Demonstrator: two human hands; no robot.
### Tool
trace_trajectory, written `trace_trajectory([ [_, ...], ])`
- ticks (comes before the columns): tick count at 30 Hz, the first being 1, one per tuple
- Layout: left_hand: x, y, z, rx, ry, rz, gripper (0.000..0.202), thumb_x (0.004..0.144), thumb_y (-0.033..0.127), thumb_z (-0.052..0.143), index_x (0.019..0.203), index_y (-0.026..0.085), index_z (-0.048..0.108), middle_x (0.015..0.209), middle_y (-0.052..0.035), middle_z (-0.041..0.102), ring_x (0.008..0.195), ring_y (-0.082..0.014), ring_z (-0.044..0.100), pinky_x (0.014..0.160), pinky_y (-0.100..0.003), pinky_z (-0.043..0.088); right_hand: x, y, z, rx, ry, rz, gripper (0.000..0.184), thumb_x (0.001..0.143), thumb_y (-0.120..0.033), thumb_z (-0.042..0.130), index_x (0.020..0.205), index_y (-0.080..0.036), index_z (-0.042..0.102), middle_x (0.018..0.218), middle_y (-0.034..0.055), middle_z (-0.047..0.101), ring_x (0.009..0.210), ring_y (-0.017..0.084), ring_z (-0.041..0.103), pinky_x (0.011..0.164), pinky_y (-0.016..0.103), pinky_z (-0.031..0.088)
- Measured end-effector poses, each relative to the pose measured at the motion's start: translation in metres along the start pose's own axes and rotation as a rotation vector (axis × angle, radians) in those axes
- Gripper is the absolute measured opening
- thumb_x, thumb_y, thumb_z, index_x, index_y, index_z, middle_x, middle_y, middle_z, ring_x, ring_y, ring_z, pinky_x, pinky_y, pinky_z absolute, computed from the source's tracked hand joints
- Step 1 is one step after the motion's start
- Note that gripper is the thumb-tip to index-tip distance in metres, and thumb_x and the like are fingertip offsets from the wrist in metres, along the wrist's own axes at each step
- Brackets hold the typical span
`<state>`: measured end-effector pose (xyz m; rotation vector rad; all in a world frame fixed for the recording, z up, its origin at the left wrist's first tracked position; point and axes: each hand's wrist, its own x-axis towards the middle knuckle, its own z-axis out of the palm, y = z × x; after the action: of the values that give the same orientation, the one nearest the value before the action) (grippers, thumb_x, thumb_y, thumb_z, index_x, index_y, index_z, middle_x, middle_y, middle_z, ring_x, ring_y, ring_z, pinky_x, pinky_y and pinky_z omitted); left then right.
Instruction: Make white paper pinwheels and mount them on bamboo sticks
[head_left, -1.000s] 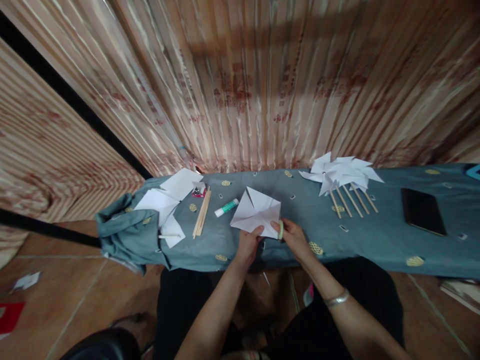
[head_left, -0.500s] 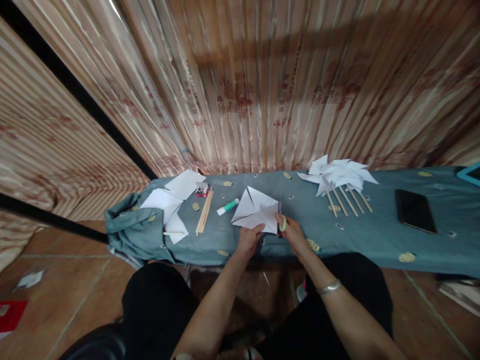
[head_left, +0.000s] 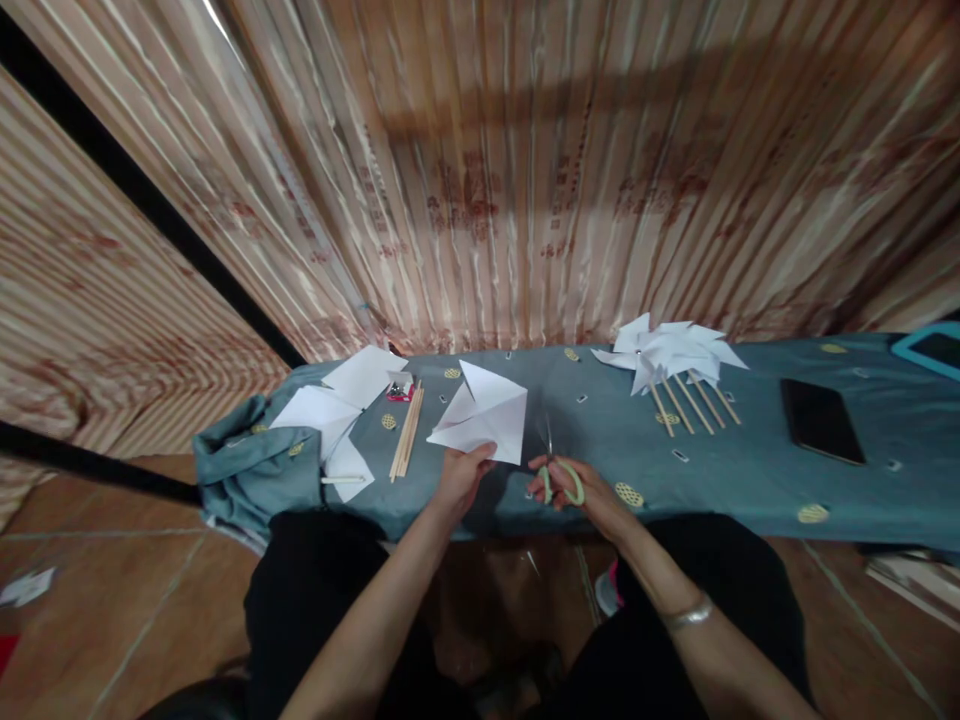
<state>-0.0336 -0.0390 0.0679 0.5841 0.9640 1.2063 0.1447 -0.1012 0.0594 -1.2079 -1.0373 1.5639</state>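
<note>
Head-worn view, facing forward, angled down

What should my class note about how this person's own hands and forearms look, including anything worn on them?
The left hand and right hand wear no gloves, and no sleeves show on either forearm. A shiny, silver-coloured bangle circles the right forearm; no band shows on the left. Any rings would be too small to make out.

A pleated, red-patterned curtain (head_left: 480, 180) fills the upper frame, black poles (head_left: 150, 206) slanting across the left. On the tabletop (head_left: 720, 485) at right lies a black tablet (head_left: 821, 420); a blue-rimmed device (head_left: 934, 350) sits at the edge.
</note>
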Motion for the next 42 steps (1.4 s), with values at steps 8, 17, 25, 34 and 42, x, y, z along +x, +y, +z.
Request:
trace_trajectory([
  [8,-0.002,0.035,-0.005,0.136,-0.018,0.095,0.05,0.05,0.021,0.081,0.098,0.015,0.07,0.078,-0.0026,0.073,0.066,-0.0166,0.064,0.06,-0.026,0.051,-0.003,0.019,0.04,0.01,-0.296,0.023,0.059,0.073,-0.063,0.068,0.108,-0.016,0.063,0.09,0.0102,0.071,0.074,0.016,0.065,0.058,0.025,0.047],
  [17,0.012,0.021,-0.008,0.195,-0.029,0.165,0.038,0.054,0.02,0.075,0.091,0.014,0.069,0.074,-0.0003,0.069,0.064,-0.0145,0.06,0.063,-0.026,0.048,0.003,0.023,0.034,-0.072,-0.213,0.022,0.06,0.074,-0.064,0.066,0.11,-0.017,0.062,0.089,0.0092,0.072,0.072,0.015,0.063,0.055,0.022,0.046],
  [25,0.011,0.014,-0.012,0.217,-0.052,0.155,0.029,0.054,0.021,0.073,0.082,0.015,0.067,0.076,0.0008,0.068,0.066,-0.0134,0.059,0.064,-0.025,0.048,0.001,0.021,0.033,-0.153,-0.18,0.07,0.054,0.073,-0.06,0.068,0.106,-0.017,0.065,0.083,0.0062,0.071,0.067,0.013,0.061,0.054,0.021,0.044],
  [34,0.013,0.01,-0.015,0.242,-0.049,0.133,0.018,0.054,0.022,0.071,0.07,0.016,0.064,0.067,0.0023,0.064,0.059,-0.0123,0.056,0.06,-0.025,0.047,0.001,0.022,0.031,-0.152,-0.162,0.073,0.044,0.076,-0.053,0.068,0.102,-0.017,0.066,0.077,0.0048,0.069,0.062,0.012,0.06,0.05,0.021,0.042],
  [42,0.011,0.007,-0.015,0.233,-0.055,0.122,0.02,0.055,0.021,0.07,0.073,0.016,0.065,0.069,0.0024,0.064,0.062,-0.0124,0.057,0.062,-0.025,0.047,0.003,0.024,0.031,-0.15,-0.162,0.072,0.046,0.075,-0.054,0.069,0.104,-0.017,0.066,0.071,0.0031,0.067,0.059,0.012,0.059,0.049,0.022,0.043],
])
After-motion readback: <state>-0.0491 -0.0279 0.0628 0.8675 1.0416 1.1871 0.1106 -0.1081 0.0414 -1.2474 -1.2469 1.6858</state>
